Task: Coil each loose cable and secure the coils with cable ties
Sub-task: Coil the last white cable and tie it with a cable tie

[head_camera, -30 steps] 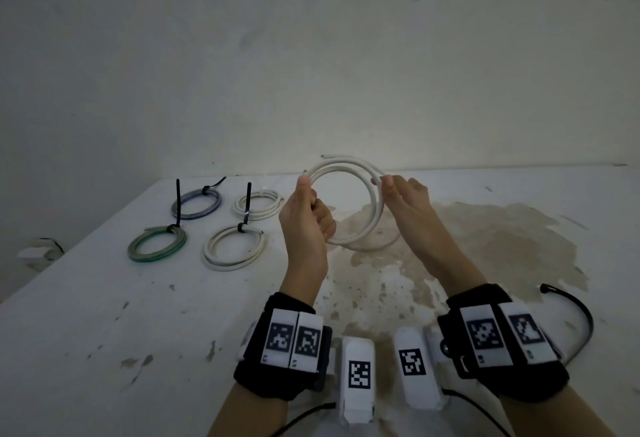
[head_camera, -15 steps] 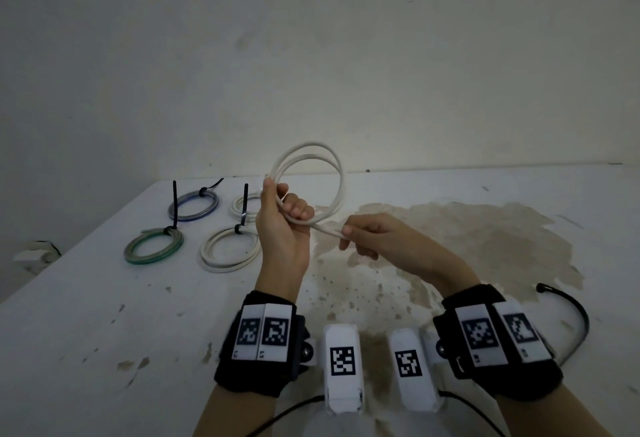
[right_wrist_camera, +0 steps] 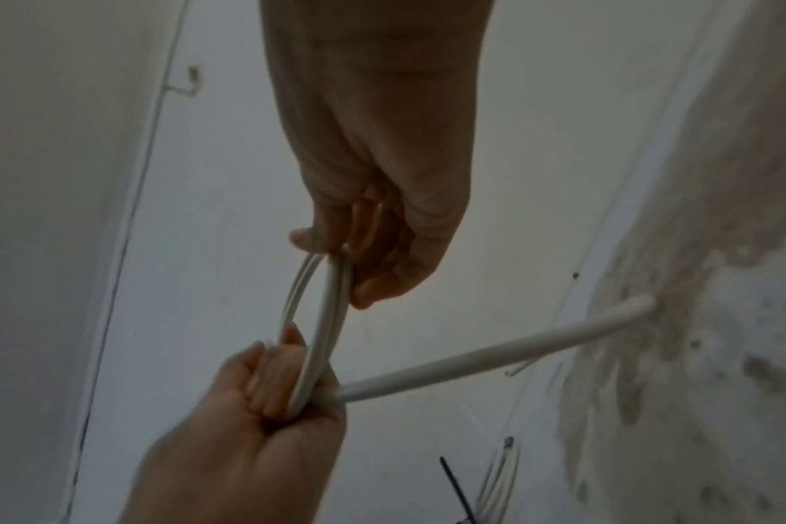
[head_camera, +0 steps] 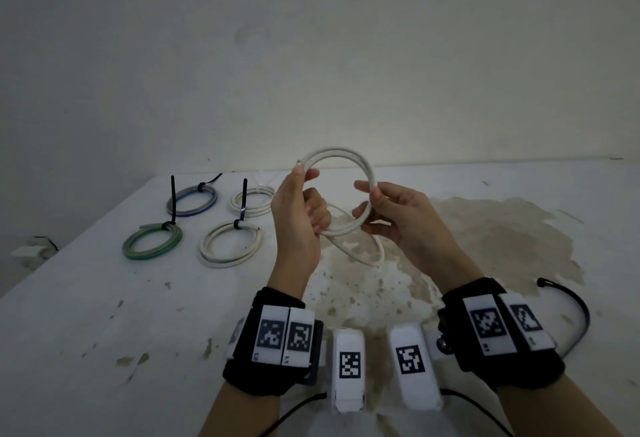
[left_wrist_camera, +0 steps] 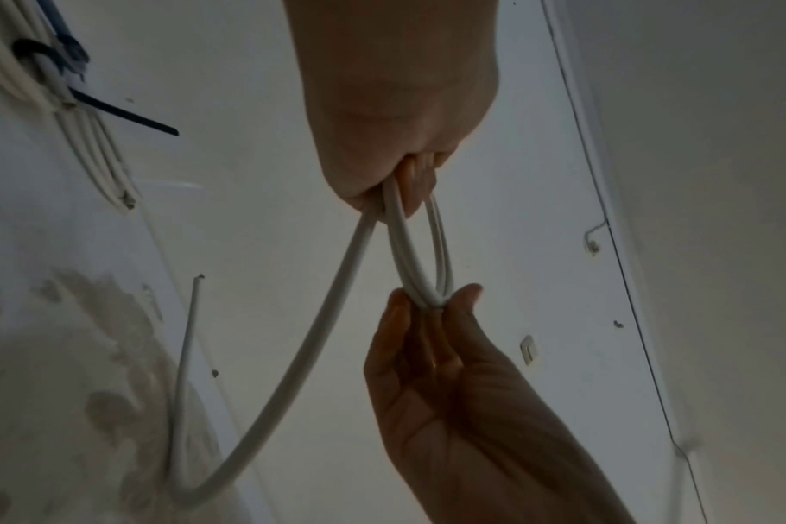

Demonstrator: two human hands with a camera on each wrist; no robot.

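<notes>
A white cable is held up over the table as an upright coil of about two turns. My left hand grips the coil's left side, thumb on top near the cable's end. My right hand pinches the right side between thumb and fingers. A loose tail drops from the left hand to the table and shows in the left wrist view as a long loop. The right wrist view has the right hand's fingers on the coil and the left hand below.
Four tied coils lie at the back left of the white table: a blue-grey coil, a white coil, a green coil and another white coil, with black ties sticking up. A curved black strap lies at the right.
My right hand has come up from the low tail to the coil's right side, bringing more cable into the loop. Both hands and the coil have shifted a little right.
</notes>
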